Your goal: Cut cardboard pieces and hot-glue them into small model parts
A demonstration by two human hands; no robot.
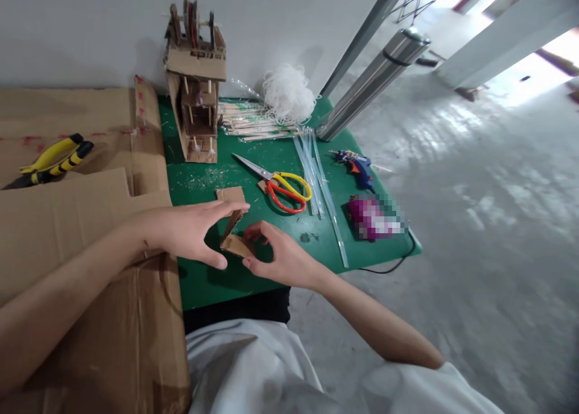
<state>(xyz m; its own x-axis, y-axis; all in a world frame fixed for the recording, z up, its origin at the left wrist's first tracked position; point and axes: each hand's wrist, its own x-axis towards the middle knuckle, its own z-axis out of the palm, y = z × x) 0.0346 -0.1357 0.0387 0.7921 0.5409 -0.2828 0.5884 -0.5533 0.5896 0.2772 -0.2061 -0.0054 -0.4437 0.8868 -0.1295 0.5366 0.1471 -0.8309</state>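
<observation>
A small folded cardboard piece stands on the green table, one flap upright and one lying low. My left hand is at its left, fingers reaching over the upright flap and thumb apart below. My right hand pinches the right end of the low flap between thumb and fingers. A flat cardboard scrap lies just behind. Scissors with red and yellow handles rest beyond my right hand, their blades pointing to the back left.
Behind stand a cardboard tower, wooden sticks and white string. Clear glue sticks, a blue glue gun and a purple object lie right. Pliers rest on cardboard at left.
</observation>
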